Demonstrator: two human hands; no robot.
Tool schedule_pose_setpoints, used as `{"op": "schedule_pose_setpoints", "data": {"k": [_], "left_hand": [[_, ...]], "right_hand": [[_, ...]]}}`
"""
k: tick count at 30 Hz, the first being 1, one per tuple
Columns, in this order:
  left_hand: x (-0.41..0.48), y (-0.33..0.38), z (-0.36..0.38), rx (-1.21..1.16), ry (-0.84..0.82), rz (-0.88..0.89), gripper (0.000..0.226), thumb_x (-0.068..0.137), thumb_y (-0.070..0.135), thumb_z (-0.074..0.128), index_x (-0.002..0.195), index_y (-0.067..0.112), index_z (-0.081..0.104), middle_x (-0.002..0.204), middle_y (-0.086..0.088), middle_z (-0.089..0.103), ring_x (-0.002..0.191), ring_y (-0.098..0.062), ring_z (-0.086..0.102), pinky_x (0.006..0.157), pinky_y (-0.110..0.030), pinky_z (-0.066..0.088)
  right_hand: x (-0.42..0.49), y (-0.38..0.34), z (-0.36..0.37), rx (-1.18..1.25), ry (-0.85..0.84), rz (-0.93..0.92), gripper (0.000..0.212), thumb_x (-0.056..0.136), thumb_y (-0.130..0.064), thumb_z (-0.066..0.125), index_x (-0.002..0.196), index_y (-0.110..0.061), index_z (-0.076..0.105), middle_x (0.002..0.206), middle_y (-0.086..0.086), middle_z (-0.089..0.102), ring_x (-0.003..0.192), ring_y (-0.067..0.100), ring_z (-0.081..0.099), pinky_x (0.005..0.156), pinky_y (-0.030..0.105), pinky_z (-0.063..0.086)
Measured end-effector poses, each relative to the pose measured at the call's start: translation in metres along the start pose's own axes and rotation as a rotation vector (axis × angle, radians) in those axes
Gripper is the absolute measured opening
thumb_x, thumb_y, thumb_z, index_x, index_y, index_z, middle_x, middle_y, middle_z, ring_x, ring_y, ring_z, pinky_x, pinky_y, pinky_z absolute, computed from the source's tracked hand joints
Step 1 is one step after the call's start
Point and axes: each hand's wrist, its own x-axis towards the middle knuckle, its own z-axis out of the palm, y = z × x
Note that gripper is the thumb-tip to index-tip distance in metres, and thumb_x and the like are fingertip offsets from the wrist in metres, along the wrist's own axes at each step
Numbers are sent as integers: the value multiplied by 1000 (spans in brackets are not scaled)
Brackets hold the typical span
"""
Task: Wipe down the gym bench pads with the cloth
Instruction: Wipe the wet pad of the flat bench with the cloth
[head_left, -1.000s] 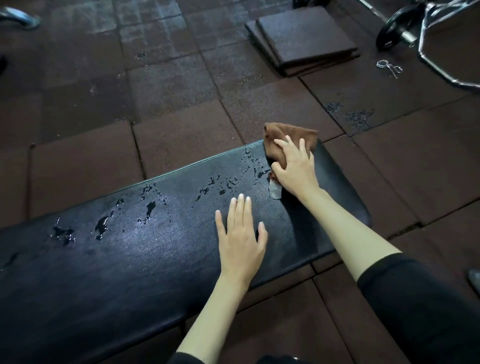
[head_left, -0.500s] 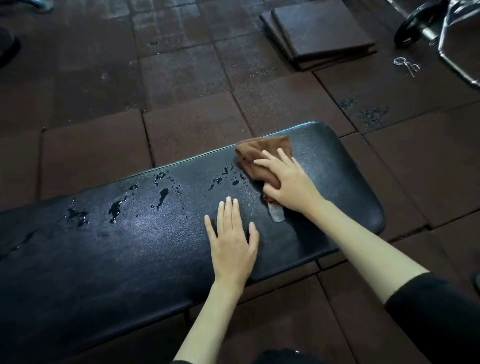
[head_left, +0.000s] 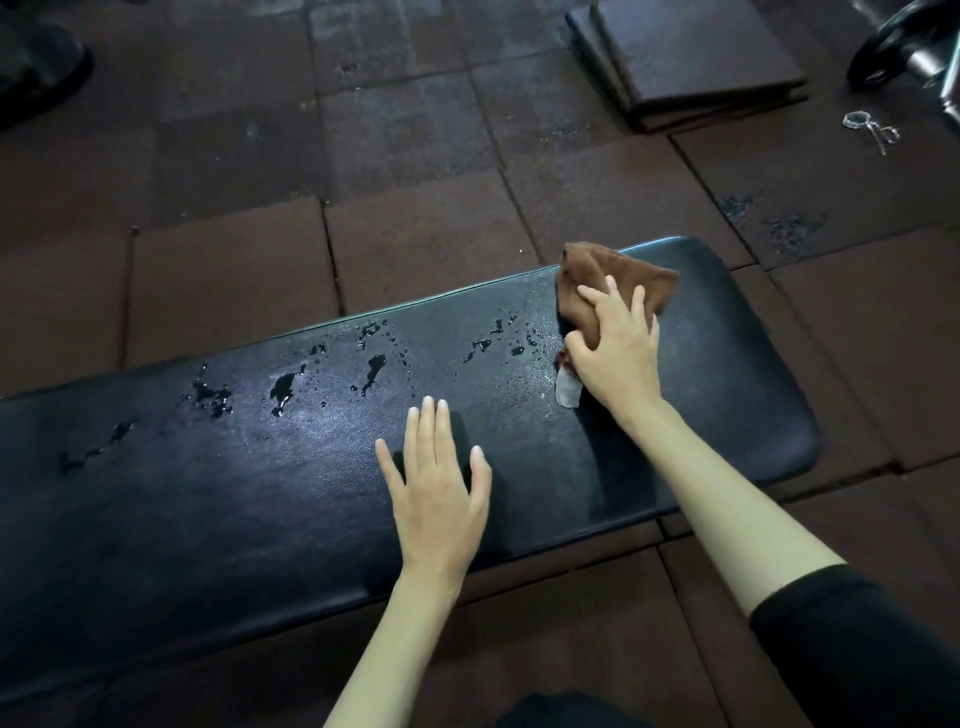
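Right hand (head_left: 615, 345): fingers spread, pressing a brown cloth (head_left: 610, 278) onto the bench pad (head_left: 208, 467) near its right end. Left hand (head_left: 439, 491): flat on the pad, holding nothing. Water drops (head_left: 374, 364): left of cloth.

Bench pad (head_left: 260, 493): long, black, glossy, lying flat, with a rounded right end. Droplets and small puddles run along its far side, from the left to past the middle. Cloth (head_left: 623, 280): brown, bunched, white tag sticking out, on the pad's far right part, just right of the droplets.
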Motion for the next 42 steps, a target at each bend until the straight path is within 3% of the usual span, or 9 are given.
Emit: {"op": "schedule_pose_setpoints", "data": {"k": [12, 17, 21, 25, 29, 32, 37, 42], "left_hand": [[-9, -28, 0, 57, 8, -49, 60, 91, 37, 33, 142, 7, 38, 149, -9, 36, 139, -21, 30, 114, -49, 9], [-12, -31, 0, 82, 3, -35, 60, 90, 37, 33, 141, 5, 38, 149, -10, 37, 139, -22, 32, 114, -48, 9], [-10, -29, 0, 79, 4, -41, 60, 89, 37, 35, 141, 5, 39, 148, -10, 39, 138, -22, 33, 114, -48, 10], [-11, -31, 0, 77, 17, -49, 61, 89, 38, 36, 140, 5, 40, 147, -10, 39, 137, -22, 34, 114, -48, 10], [-11, -32, -1, 27, 14, -56, 62, 90, 40, 35, 141, 5, 38, 148, -10, 37, 139, -22, 31, 115, -48, 9], [-10, -35, -3, -22, 24, -58, 61, 91, 38, 35, 142, 6, 37, 149, -9, 36, 140, -21, 28, 115, -49, 11], [-18, -56, -8, 3, 62, -75, 58, 91, 36, 36, 141, 7, 40, 148, -8, 39, 139, -20, 30, 114, -51, 13], [-19, -69, -14, 25, 81, -73, 57, 91, 35, 37, 141, 8, 40, 148, -6, 38, 140, -19, 29, 115, -50, 6]], "right_hand": [[-38, -84, 65, -80, -150, -256, 55, 84, -31, 57, 137, -27, 44, 156, 1, 26, 145, 31, 9, 116, 51, 7], [-45, -79, 62, -23, -286, -424, 53, 80, -27, 60, 133, -29, 49, 154, -3, 29, 146, 28, 10, 116, 46, 6], [-45, -60, 42, -6, -349, -441, 54, 78, -24, 61, 130, -33, 50, 154, -10, 29, 146, 20, 11, 117, 41, 7], [-35, -33, 14, -16, -272, -317, 54, 77, -23, 58, 129, -35, 50, 153, -9, 30, 146, 22, 13, 117, 45, 11], [-17, -14, -21, -12, -130, -66, 51, 80, -20, 60, 128, -32, 50, 154, -2, 31, 145, 29, 15, 116, 46, 14], [-21, -52, -46, 49, 28, 18, 48, 82, -21, 58, 128, -29, 49, 154, 3, 30, 145, 31, 13, 117, 47, 10], [-29, -108, -49, 40, 121, 46, 47, 83, -21, 53, 129, -26, 48, 155, 3, 28, 145, 31, 9, 117, 48, 4], [-43, -154, -32, 28, 49, -98, 47, 84, -23, 56, 130, -24, 49, 154, 3, 29, 145, 31, 11, 115, 49, 7]]}}
